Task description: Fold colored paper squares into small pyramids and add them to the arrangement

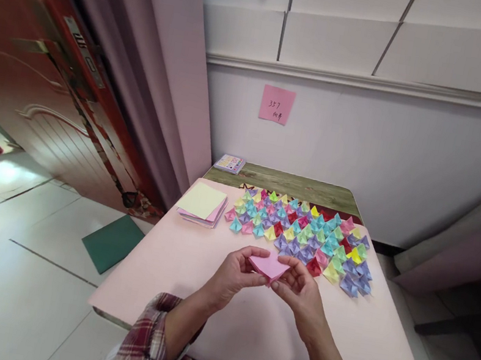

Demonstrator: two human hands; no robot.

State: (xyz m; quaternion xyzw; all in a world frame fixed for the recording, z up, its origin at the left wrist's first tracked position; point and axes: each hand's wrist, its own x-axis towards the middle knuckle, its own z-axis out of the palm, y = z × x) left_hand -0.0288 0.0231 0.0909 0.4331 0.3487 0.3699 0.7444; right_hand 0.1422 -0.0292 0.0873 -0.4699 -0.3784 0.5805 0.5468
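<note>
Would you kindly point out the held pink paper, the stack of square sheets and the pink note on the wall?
Held pink paper [269, 266]: head view, on its upper face.
Stack of square sheets [202, 200]: head view, on its pale yellow top sheet.
Pink note [276, 106]: head view, near its middle.

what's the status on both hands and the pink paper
Left hand and right hand both pinching pink paper. Paper folded, held over table. Colourful folded papers beyond, nothing visibly blocking.
</note>
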